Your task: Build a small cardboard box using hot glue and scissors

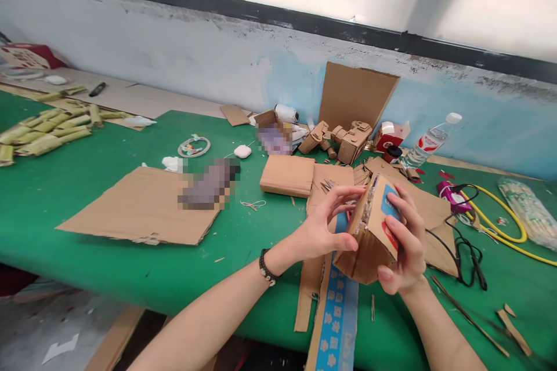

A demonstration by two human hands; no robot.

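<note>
Between my two hands, raised over the table, is a folded cardboard box [369,249] with blue and red print on one face and a rough, torn edge. My left hand [324,229] grips its left side, thumb in front and fingers behind. On the right, my right hand [407,237] presses its fingers over the printed face, the thumb below. Under the box lies a long cardboard strip [333,324] with blue print. A closed flat cardboard block [287,175] sits just beyond my left hand.
Cardboard models [352,140] stand at the back near a water bottle [429,142]. A large cardboard sheet [139,206] lies left on the green table [187,269]. Yellow cable [500,226], a purple power strip [453,197] and a bag of sticks [528,211] are right. Cut stalks [52,127] lie far left.
</note>
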